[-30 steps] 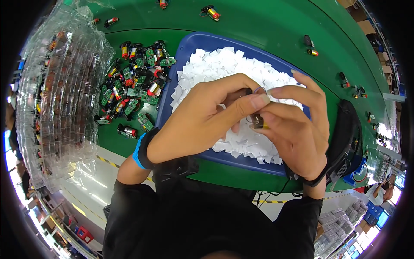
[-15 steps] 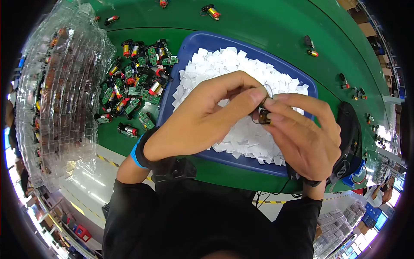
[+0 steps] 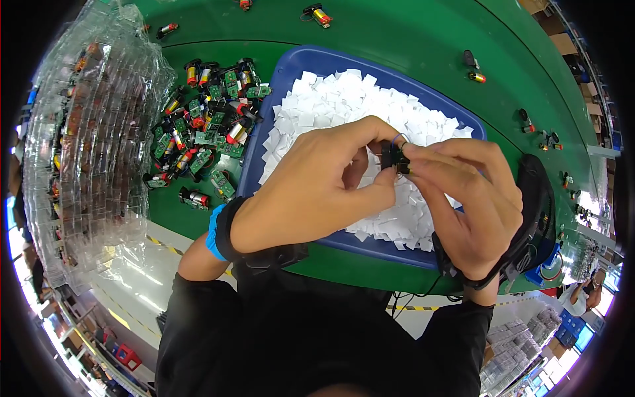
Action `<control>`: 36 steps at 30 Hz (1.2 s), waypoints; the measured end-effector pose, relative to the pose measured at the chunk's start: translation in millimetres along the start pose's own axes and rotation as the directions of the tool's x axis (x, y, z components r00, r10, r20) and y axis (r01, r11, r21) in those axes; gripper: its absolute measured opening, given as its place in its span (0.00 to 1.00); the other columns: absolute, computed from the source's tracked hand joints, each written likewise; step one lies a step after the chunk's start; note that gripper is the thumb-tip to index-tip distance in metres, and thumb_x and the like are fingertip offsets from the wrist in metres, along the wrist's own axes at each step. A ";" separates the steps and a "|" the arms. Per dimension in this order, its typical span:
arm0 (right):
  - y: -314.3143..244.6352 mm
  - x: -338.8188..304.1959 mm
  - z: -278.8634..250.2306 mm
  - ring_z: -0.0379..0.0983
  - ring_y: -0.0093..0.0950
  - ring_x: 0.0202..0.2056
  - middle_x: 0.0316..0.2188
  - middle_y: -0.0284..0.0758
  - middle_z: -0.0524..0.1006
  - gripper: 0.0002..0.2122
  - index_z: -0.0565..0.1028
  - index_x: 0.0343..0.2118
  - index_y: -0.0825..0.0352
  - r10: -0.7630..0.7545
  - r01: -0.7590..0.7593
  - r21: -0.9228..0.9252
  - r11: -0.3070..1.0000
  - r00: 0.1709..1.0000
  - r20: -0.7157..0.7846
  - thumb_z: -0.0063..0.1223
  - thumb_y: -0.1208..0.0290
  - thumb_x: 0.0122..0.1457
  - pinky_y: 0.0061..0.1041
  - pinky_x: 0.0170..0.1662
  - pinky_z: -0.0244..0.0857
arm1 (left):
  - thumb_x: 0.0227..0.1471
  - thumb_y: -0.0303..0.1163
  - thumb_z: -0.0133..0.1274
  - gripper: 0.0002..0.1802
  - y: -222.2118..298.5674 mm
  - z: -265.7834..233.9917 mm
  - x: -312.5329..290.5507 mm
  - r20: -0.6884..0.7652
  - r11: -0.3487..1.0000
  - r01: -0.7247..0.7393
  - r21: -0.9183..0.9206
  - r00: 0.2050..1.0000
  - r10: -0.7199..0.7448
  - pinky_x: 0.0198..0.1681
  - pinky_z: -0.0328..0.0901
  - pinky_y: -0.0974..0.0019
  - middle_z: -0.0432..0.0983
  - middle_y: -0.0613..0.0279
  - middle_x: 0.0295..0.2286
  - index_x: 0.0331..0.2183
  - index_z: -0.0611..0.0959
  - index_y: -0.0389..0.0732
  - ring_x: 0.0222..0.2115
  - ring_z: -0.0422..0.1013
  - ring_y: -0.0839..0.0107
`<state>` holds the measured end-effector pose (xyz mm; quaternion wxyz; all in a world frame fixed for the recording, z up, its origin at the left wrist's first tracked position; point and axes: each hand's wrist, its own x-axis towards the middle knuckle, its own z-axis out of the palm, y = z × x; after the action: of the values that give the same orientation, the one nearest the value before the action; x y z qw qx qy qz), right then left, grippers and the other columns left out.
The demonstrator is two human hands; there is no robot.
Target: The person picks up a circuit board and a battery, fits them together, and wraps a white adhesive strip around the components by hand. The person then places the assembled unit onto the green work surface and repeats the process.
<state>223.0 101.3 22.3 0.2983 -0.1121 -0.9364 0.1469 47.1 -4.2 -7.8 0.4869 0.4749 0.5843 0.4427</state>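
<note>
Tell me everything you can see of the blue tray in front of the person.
The blue tray looks like smooth plastic: roughly rectangular, rounded corners, raised rim. It sits on the green table, long sides slanting down to the right in view, and holds a spread of small, white, paper-like pieces. The left hand and right hand are in front of it, a small dark part at their fingertips, hiding its middle and part of its edge.

Green table; beyond its near edge, pale, shiny floor with yellow-and-black striped tape; past its right edge, cardboard boxes.
</note>
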 end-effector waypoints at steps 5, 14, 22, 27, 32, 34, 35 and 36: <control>4.3 1.4 -5.0 0.77 0.34 0.35 0.33 0.38 0.84 0.12 0.78 0.30 0.71 -0.039 0.040 -0.044 0.998 0.999 0.029 0.66 0.88 0.41 0.26 0.32 0.73 | 0.50 0.22 0.59 0.16 2.1 2.7 0.9 0.009 0.999 -0.024 0.042 1.000 0.024 0.28 0.64 0.75 0.75 0.67 0.30 0.43 0.79 0.36 0.26 0.65 0.82; 5.3 10.5 -18.5 0.75 0.32 0.31 0.33 0.38 0.82 0.15 0.78 0.33 0.71 -0.093 0.087 -0.059 0.994 0.991 -0.096 0.69 0.85 0.41 0.24 0.33 0.70 | 0.53 0.25 0.62 0.17 2.0 -1.4 6.6 -0.083 0.977 -0.164 -0.140 0.985 0.154 0.30 0.69 0.74 0.77 0.62 0.34 0.45 0.79 0.33 0.30 0.71 0.79; 5.5 -2.3 -12.3 0.76 0.25 0.28 0.30 0.39 0.80 0.13 0.77 0.37 0.74 0.281 -0.296 0.435 0.851 0.954 0.100 0.69 0.80 0.49 0.20 0.31 0.69 | 0.51 0.21 0.63 0.17 1.3 9.4 4.6 -0.305 0.886 -0.341 -0.314 0.920 0.246 0.40 0.74 0.72 0.81 0.58 0.37 0.45 0.81 0.31 0.36 0.77 0.74; 7.2 -5.1 -1.1 0.77 0.23 0.25 0.28 0.38 0.80 0.11 0.78 0.37 0.75 0.341 -0.312 0.502 0.807 0.939 0.036 0.67 0.78 0.51 0.18 0.28 0.69 | 0.48 0.21 0.65 0.20 -3.2 9.0 7.0 -0.314 0.900 -0.436 0.003 0.854 0.414 0.40 0.75 0.70 0.82 0.55 0.38 0.45 0.81 0.31 0.34 0.78 0.73; 4.8 -4.9 0.8 0.76 0.21 0.23 0.24 0.37 0.79 0.09 0.80 0.34 0.75 0.356 -0.302 0.562 0.770 0.934 0.014 0.66 0.77 0.53 0.17 0.26 0.66 | 0.43 0.22 0.68 0.24 -2.8 4.7 6.7 -0.254 0.826 -0.497 0.267 0.790 0.558 0.37 0.74 0.69 0.83 0.53 0.38 0.44 0.82 0.30 0.32 0.79 0.69; 5.1 -4.7 0.9 0.75 0.21 0.22 0.23 0.36 0.79 0.08 0.80 0.33 0.75 0.369 -0.315 0.575 0.755 0.929 0.024 0.66 0.77 0.53 0.17 0.25 0.65 | 0.42 0.22 0.68 0.24 -3.0 5.8 7.8 -0.234 0.777 -0.519 0.356 0.756 0.612 0.36 0.74 0.69 0.83 0.52 0.39 0.44 0.82 0.30 0.32 0.79 0.67; 5.6 -4.5 1.0 0.74 0.20 0.22 0.22 0.36 0.78 0.07 0.80 0.33 0.76 0.379 -0.327 0.586 0.741 0.925 0.037 0.66 0.78 0.53 0.17 0.25 0.63 | 0.41 0.21 0.68 0.25 -3.2 6.6 8.4 -0.213 0.721 -0.535 0.440 0.718 0.663 0.36 0.73 0.68 0.83 0.52 0.39 0.44 0.82 0.30 0.32 0.79 0.65; 5.8 -4.7 1.4 0.74 0.20 0.21 0.21 0.36 0.78 0.07 0.80 0.32 0.76 0.388 -0.340 0.597 0.726 0.920 0.053 0.66 0.78 0.53 0.16 0.24 0.62 | 0.40 0.21 0.69 0.26 -3.7 7.1 8.5 -0.187 0.659 -0.545 0.519 0.680 0.709 0.35 0.73 0.68 0.83 0.51 0.39 0.45 0.82 0.30 0.32 0.79 0.64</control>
<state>226.6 105.0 16.8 0.3188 -0.1998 -0.7899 0.4842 53.0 4.0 -13.6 0.0638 0.6496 0.5416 0.5296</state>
